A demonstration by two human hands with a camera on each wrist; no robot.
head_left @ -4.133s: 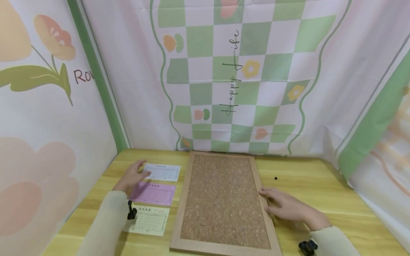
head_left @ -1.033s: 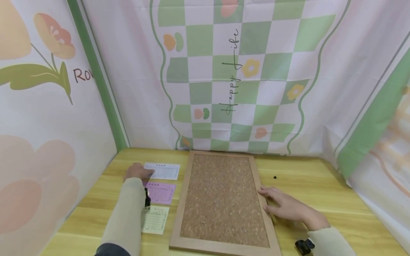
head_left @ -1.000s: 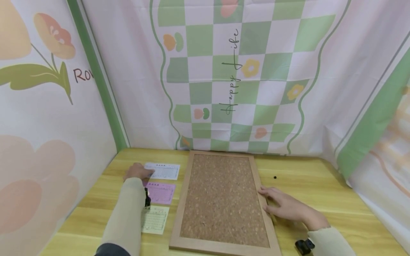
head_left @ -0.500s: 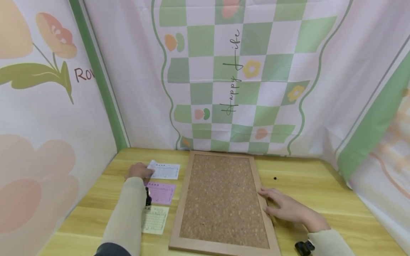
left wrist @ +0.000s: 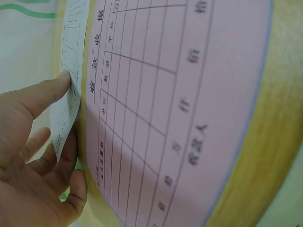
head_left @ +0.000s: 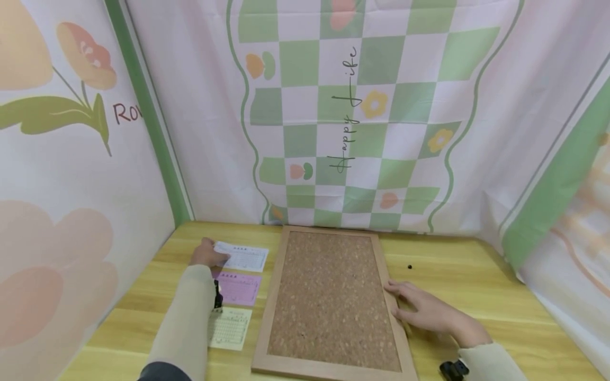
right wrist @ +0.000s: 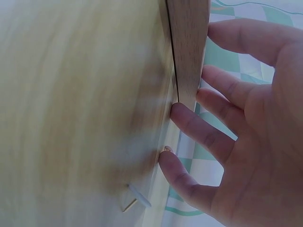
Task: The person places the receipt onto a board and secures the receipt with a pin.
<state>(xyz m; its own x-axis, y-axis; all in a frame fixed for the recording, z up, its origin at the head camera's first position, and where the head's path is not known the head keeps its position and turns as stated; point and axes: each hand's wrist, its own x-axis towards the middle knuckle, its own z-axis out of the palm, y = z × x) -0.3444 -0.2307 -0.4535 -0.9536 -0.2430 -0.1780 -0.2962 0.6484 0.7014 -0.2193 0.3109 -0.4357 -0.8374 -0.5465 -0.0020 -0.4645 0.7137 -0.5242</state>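
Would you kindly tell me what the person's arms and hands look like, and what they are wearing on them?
The left sleeve and right sleeve are long, plain and cream-coloured; a dark band crosses the left one. Small black devices sit at the left wrist and right wrist. Neither the left hand nor the right hand wears a glove.
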